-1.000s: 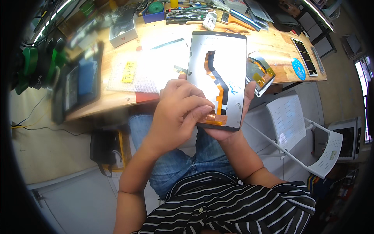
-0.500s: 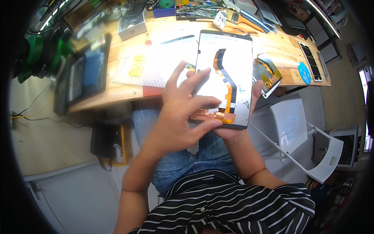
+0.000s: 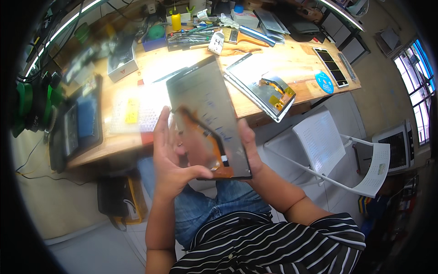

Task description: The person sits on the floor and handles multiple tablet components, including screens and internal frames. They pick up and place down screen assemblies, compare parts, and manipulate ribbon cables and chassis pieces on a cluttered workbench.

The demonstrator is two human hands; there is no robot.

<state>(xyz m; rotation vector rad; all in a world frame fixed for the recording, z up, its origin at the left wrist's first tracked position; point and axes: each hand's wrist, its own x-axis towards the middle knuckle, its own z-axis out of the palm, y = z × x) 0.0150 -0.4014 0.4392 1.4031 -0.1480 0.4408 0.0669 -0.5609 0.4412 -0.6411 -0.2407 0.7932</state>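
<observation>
Gripping a gray screen panel [image 3: 220, 107] flex-side up, the R hand [image 3: 252, 153] was at its lower R edge: thumb along the side, other fingers hidden underneath, so the panel was pinched betw. thumb & the rest of that hand. The L hand [image 3: 169, 160] was at the lower L edge w/ fingers spread & thumb well apart from them, thumb tip over the bottom L corner; can't tell if the thumb was pressing.

The panel was above the person's lap, approx. in front of the bench edge, its top leaning L, slightly blurred. An orange/black flex cable [image 3: 218, 145] ran down it to copper foil [image 3: 223, 172] at the bottom; blue handwriting was next to the cable.

On the wooden bench [image 3: 292, 59], just R of the panel's top, lay a silver-framed tablet part [image 3: 260, 84] w/ orange flex & yellow tape, its near corner past the bench edge. Farther R: a blue disc [image 3: 324, 82] & a white-framed panel [image 3: 331, 68]. L side: bubble wrap [image 3: 153, 119] w/ a yellow note [image 3: 132, 110], then a dark tablet [image 3: 86, 116], a white box [image 3: 122, 66] behind. Far side: tools, a yellow bottle [image 3: 176, 21], an orange-handled brush [image 3: 251, 40]. A white folding chair [image 3: 319, 141] was on the floor, R.
</observation>
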